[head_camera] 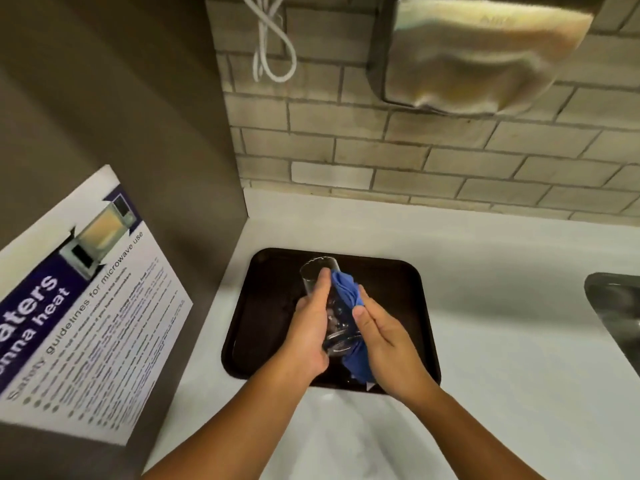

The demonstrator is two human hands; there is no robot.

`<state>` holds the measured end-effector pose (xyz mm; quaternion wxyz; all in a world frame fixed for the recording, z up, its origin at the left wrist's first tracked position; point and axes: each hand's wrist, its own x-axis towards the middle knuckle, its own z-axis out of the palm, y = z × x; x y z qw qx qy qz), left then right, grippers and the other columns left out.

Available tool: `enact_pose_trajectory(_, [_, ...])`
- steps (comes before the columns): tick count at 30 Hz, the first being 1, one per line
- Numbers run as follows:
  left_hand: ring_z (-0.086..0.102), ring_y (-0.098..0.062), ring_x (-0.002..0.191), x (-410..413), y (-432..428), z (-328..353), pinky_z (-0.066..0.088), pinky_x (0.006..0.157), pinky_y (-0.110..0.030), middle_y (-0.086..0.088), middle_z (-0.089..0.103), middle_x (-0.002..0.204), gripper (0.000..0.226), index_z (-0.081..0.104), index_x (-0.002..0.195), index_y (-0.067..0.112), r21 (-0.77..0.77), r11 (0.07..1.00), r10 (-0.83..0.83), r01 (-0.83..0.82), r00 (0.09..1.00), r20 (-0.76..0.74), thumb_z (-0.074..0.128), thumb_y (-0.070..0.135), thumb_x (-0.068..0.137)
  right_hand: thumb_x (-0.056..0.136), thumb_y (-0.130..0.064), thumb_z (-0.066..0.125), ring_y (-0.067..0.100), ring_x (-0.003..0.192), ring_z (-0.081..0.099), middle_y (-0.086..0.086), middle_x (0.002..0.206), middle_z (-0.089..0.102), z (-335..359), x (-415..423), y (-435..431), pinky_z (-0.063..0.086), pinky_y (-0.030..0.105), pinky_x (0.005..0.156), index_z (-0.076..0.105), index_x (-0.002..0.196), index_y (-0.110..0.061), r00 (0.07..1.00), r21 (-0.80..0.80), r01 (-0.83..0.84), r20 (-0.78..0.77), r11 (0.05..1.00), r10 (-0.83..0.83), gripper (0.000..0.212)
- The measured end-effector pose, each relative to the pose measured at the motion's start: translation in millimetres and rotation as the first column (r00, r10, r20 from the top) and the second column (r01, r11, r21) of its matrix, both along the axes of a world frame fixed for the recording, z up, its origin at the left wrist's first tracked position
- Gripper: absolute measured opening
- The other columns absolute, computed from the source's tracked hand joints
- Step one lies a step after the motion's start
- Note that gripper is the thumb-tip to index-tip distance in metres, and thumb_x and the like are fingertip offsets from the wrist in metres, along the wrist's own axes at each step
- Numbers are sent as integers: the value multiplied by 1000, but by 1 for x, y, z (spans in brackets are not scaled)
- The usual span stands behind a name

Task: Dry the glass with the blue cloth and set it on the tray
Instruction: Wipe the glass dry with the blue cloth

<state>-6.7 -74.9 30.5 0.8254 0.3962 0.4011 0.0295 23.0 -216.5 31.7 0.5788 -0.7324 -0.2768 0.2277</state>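
Glass [317, 275] is up between both hands, tilted, its open mouth pointing away from the person and its base down toward the palms, held over the dark tray [263, 306]. Left hand [311, 327] is wrapped around its near side, thumb running up the wall toward the rim, fingers curled under and closed on it. Right hand [377, 337] presses the blue cloth [344, 291] against the other side of the glass, fingers fairly straight and laid flat on the fabric, thumb tucked at the cloth's edge. Cloth bunches up above the right thumb and hangs down below that palm, its tail dangling over the tray's near edge. Tray sits on the white counter [502, 306] right under the hands. Off beyond the right hand, a metal sink [616, 306] shows at the frame edge.
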Motion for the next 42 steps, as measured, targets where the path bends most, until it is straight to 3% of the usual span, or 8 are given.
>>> enact_pose_trajectory(5, [76, -43, 122, 0, 7, -1, 55, 116, -62, -25, 79, 132, 75, 78, 131, 9, 67, 997, -25, 30, 997, -76, 64, 74, 96, 116, -42, 40, -14, 158, 21, -24, 178, 17, -18, -12, -5, 24, 6, 122, 38, 160, -54, 933, -196, -78, 332, 978, 141, 45])
enact_pose_trajectory(13, [82, -34, 105, -2, 0, 2, 64, 74, -41, -16, 82, 123, 75, 65, 143, 18, 66, 998, 28, -23, 997, -78, 74, 71, 91, 109, -62, 37, -21, 151, 26, -38, 170, 22, -14, -10, -2, 27, 2, 117, 31, 152, -72, 976, -155, -5, 215, 988, 39, 44])
enact_pose_trajectory(18, [85, -34, 101, 3, -4, 9, 68, 69, -42, -14, 82, 122, 79, 60, 140, 22, 100, 995, 29, -23, 998, -53, 82, 71, 81, 115, -36, 42, 12, 139, 63, -4, 152, 66, -12, 6, 0, 51, 46, 118, 45, 162, -35, 997, -43, 80, -20, 996, -80, 47])
enact_pose_trajectory(22, [84, -27, 92, 10, -4, 13, 64, 55, -33, -11, 82, 116, 68, 59, 138, 22, 143, 989, 32, -22, 997, -70, 79, 67, 90, 109, -59, 41, 1, 158, 34, -19, 173, 36, -10, 1, 0, 37, 37, 128, 34, 165, -41, 990, -77, 81, 125, 994, -71, 59])
enact_pose_trajectory(27, [83, -32, 102, 13, -6, 12, 70, 80, -49, -12, 78, 122, 77, 54, 135, 29, 169, 986, 24, -13, 998, -65, 87, 70, 79, 115, -36, 42, 21, 135, 68, -1, 145, 72, -6, 6, 1, 56, 45, 113, 48, 161, -32, 991, 14, 125, -42, 992, -125, 47])
enact_pose_trajectory(31, [82, -30, 101, 13, -4, 9, 66, 73, -44, -11, 79, 119, 70, 54, 132, 28, 198, 980, 42, -28, 997, -70, 84, 69, 84, 106, -65, 41, 14, 154, 48, -5, 168, 50, -7, -1, 2, 44, 48, 125, 34, 162, -49, 992, -21, 118, 48, 993, -117, 59])
enact_pose_trajectory(35, [81, -32, 103, 12, -5, 9, 68, 77, -47, -12, 77, 122, 75, 53, 133, 29, 192, 981, 37, -22, 997, -72, 86, 69, 81, 117, -27, 40, 17, 137, 66, -1, 148, 70, -5, 2, 3, 51, 51, 118, 47, 161, -30, 989, 21, 130, -81, 991, -128, 45])
enact_pose_trajectory(42, [83, -28, 98, 8, -3, 14, 67, 68, -40, -9, 80, 118, 69, 57, 133, 29, 189, 982, 27, -16, 998, -56, 82, 71, 84, 114, -38, 42, 14, 150, 53, -5, 162, 58, -4, -5, 4, 47, 43, 122, 45, 162, -32, 989, 23, 149, 3, 989, -149, 49])
